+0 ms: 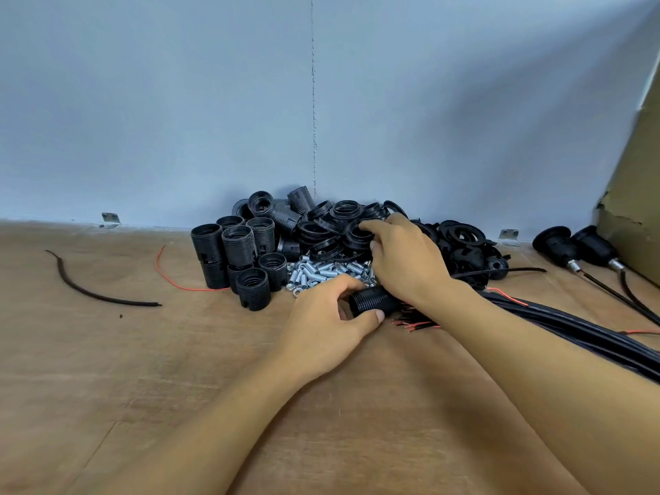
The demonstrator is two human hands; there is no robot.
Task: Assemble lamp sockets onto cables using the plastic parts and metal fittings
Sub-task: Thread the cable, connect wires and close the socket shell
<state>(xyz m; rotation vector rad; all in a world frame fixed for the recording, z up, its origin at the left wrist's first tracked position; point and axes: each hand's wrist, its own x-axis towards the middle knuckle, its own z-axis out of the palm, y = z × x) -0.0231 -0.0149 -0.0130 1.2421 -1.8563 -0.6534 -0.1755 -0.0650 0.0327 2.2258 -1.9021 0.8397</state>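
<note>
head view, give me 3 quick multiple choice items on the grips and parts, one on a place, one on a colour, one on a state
1. The right grip reaches:
A into the black ring pile
B back toward the person's body
C out of view

2. The loose thin wire left of the parts is:
A blue
B red
C white

3. The left grip:
A lies flat and open
B is a bare fist holding nothing
C holds a black socket body

Key:
1 A, its fingers curl onto a ring there.
2 B, it shows red against the wood.
3 C, thumb and fingers curl round it.
</note>
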